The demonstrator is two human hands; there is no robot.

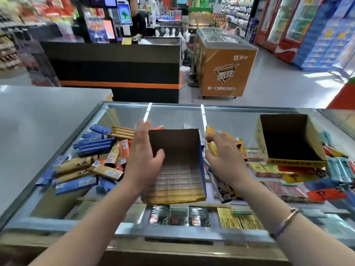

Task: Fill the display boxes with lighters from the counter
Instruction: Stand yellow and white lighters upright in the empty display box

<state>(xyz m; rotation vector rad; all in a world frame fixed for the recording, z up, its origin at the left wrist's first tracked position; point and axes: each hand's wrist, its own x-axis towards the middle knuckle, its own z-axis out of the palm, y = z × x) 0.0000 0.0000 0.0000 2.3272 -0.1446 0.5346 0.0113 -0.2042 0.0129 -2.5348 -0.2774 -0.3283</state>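
Observation:
An empty display box (178,169) with a gridded floor stands on the glass counter (230,116) in front of me. My left hand (143,152) lies flat against the box's left wall, fingers straight and thumb over its edge. My right hand (221,152) curls its fingers round a yellow lighter (212,145) just right of the box. A heap of blue, gold and orange lighters (92,160) lies to the left. A second empty display box (288,139) stands at the right, with more lighters (326,191) around it.
Under the glass lie packs of goods (199,215). A grey counter top (38,121) adjoins on the left. Beyond stand a black checkout desk (115,68), where a person works, and an orange freezer chest (224,64).

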